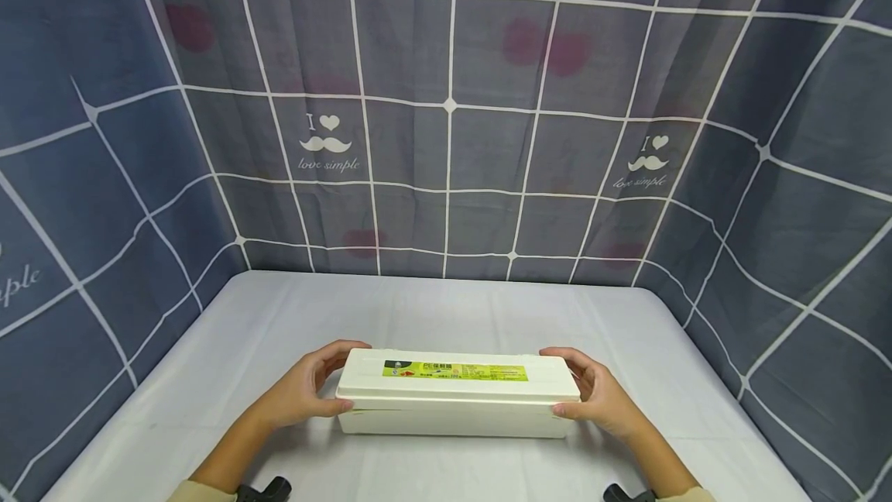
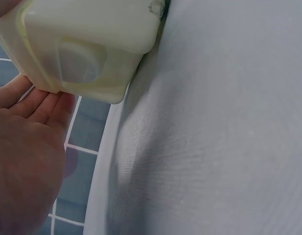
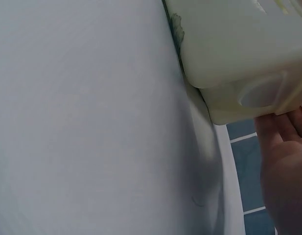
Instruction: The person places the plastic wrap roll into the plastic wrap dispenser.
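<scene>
A long cream-white cling film box [image 1: 456,417] with a yellow-green label [image 1: 455,371] on its lid lies crosswise on the white-covered table. My left hand [image 1: 311,382] grips its left end, thumb on the front and fingers round the back edge. At the opposite end my right hand [image 1: 601,393] holds it the same way. The left wrist view shows that end of the box [image 2: 87,54] with a round pale patch, fingers against its far side. In the right wrist view the other end of the box [image 3: 224,98] appears, with fingertips partly hidden behind it. The lid looks closed.
White cloth [image 1: 446,308] covers the table around the box. Dark grey-blue curtains [image 1: 411,138] with white grid lines stand behind and on both sides. Dark wrist straps [image 1: 265,490] show at the bottom edge, near the sleeves.
</scene>
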`<action>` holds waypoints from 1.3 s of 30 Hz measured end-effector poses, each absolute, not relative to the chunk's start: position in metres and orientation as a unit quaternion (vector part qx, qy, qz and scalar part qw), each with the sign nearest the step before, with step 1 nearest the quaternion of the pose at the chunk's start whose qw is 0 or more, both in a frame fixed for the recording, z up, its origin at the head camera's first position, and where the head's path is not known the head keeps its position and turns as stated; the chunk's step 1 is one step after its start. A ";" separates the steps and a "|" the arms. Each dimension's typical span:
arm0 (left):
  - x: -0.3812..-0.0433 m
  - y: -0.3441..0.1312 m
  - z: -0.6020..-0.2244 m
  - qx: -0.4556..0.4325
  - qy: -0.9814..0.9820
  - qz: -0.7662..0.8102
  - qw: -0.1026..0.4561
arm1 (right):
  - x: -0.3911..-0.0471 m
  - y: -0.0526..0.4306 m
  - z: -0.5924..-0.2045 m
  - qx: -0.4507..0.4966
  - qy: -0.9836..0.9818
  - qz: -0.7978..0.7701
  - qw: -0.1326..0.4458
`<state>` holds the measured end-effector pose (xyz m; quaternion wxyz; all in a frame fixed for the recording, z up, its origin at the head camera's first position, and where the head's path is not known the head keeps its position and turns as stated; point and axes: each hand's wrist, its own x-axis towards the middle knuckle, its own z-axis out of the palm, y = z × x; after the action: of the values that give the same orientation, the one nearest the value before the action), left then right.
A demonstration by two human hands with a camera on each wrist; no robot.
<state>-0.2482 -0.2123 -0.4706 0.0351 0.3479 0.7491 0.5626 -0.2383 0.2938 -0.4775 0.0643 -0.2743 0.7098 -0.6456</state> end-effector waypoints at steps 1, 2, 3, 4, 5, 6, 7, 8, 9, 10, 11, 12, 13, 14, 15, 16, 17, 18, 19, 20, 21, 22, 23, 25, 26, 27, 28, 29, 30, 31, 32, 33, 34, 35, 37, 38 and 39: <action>-0.248 -0.212 -0.471 0.350 0.748 0.563 0.035 | -0.239 0.294 -0.478 -0.275 0.710 -0.645 0.065; -0.248 -0.213 -0.471 0.351 0.747 0.564 0.036 | -0.239 0.295 -0.479 -0.276 0.711 -0.644 0.065; -0.248 -0.213 -0.470 0.351 0.747 0.564 0.037 | -0.239 0.295 -0.479 -0.278 0.710 -0.643 0.065; -0.248 -0.213 -0.470 0.351 0.748 0.563 0.037 | -0.239 0.295 -0.480 -0.280 0.710 -0.643 0.066; -0.249 -0.213 -0.470 0.350 0.749 0.562 0.039 | -0.239 0.295 -0.480 -0.281 0.710 -0.643 0.066; -0.249 -0.213 -0.470 0.349 0.750 0.560 0.040 | -0.239 0.295 -0.480 -0.281 0.710 -0.643 0.067; -0.249 -0.213 -0.470 0.347 0.752 0.559 0.040 | -0.239 0.295 -0.480 -0.278 0.710 -0.643 0.068; -0.249 -0.213 -0.470 0.346 0.753 0.558 0.042 | -0.239 0.295 -0.480 -0.275 0.711 -0.643 0.069; -0.250 -0.213 -0.470 0.345 0.754 0.557 0.043 | -0.238 0.295 -0.479 -0.272 0.712 -0.643 0.068; -0.250 -0.213 -0.470 0.344 0.756 0.556 0.045 | -0.238 0.294 -0.479 -0.271 0.713 -0.643 0.067; -0.250 -0.214 -0.470 0.342 0.756 0.556 0.048 | -0.237 0.294 -0.479 -0.270 0.715 -0.642 0.066; -0.250 -0.214 -0.469 0.341 0.757 0.556 0.050 | -0.237 0.294 -0.479 -0.269 0.716 -0.641 0.064; -0.250 -0.214 -0.469 0.339 0.757 0.556 0.053 | -0.237 0.294 -0.479 -0.271 0.716 -0.640 0.063; -0.250 -0.214 -0.469 0.337 0.757 0.556 0.055 | -0.237 0.294 -0.479 -0.273 0.717 -0.639 0.061; -0.250 -0.214 -0.469 0.336 0.758 0.556 0.057 | -0.237 0.294 -0.479 -0.275 0.717 -0.638 0.060; -0.250 -0.214 -0.469 0.335 0.758 0.556 0.059 | -0.237 0.294 -0.479 -0.277 0.717 -0.637 0.059; -0.250 -0.214 -0.469 0.333 0.759 0.556 0.061 | -0.237 0.295 -0.479 -0.278 0.717 -0.637 0.058; -0.250 -0.214 -0.469 0.331 0.760 0.556 0.063 | -0.237 0.295 -0.479 -0.278 0.716 -0.637 0.059; -0.250 -0.213 -0.469 0.330 0.761 0.555 0.064 | -0.237 0.295 -0.479 -0.277 0.716 -0.638 0.060; -0.250 -0.213 -0.469 0.327 0.761 0.556 0.065 | -0.237 0.295 -0.479 -0.274 0.716 -0.639 0.061; -0.250 -0.213 -0.469 0.326 0.762 0.556 0.066 | -0.237 0.295 -0.478 -0.272 0.716 -0.640 0.063; -0.250 -0.213 -0.469 0.325 0.761 0.557 0.067 | -0.237 0.295 -0.478 -0.268 0.716 -0.641 0.066; -0.249 -0.213 -0.469 0.324 0.761 0.558 0.067 | -0.237 0.295 -0.478 -0.265 0.716 -0.642 0.068; -0.250 -0.214 -0.470 0.326 0.759 0.560 0.068 | -0.237 0.295 -0.477 -0.256 0.716 -0.645 0.074; -0.250 -0.214 -0.471 0.327 0.758 0.561 0.068 | -0.236 0.295 -0.477 -0.253 0.717 -0.645 0.076; -0.250 -0.214 -0.471 0.328 0.757 0.561 0.068 | -0.236 0.295 -0.476 -0.249 0.717 -0.646 0.078; -0.250 -0.214 -0.471 0.329 0.756 0.562 0.068 | -0.236 0.295 -0.476 -0.247 0.718 -0.646 0.079; -0.251 -0.214 -0.472 0.329 0.755 0.563 0.068 | -0.236 0.295 -0.476 -0.246 0.719 -0.645 0.079; -0.251 -0.214 -0.472 0.329 0.755 0.563 0.068 | -0.237 0.295 -0.476 -0.245 0.720 -0.644 0.079; -0.251 -0.214 -0.472 0.329 0.755 0.563 0.068 | -0.237 0.295 -0.477 -0.246 0.721 -0.643 0.079; -0.251 -0.214 -0.472 0.328 0.756 0.563 0.068 | -0.237 0.296 -0.477 -0.247 0.721 -0.643 0.077; -0.251 -0.214 -0.472 0.327 0.756 0.563 0.068 | -0.238 0.296 -0.477 -0.249 0.721 -0.642 0.076; -0.251 -0.214 -0.472 0.326 0.756 0.563 0.068 | -0.238 0.296 -0.478 -0.251 0.721 -0.642 0.076; -0.251 -0.214 -0.472 0.327 0.756 0.564 0.068 | -0.239 0.296 -0.478 -0.253 0.720 -0.642 0.075; -0.251 -0.214 -0.472 0.329 0.754 0.564 0.068 | -0.239 0.296 -0.478 -0.255 0.718 -0.643 0.074; -0.251 -0.214 -0.472 0.329 0.753 0.566 0.068 | -0.239 0.296 -0.478 -0.256 0.718 -0.643 0.074; -0.251 -0.214 -0.472 0.330 0.752 0.567 0.068 | -0.239 0.296 -0.478 -0.255 0.719 -0.642 0.074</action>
<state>-0.2507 -0.2143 -0.4724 0.0678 0.3303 0.7516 0.5669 -0.2394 0.2958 -0.4777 0.0740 -0.2553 0.7189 -0.6423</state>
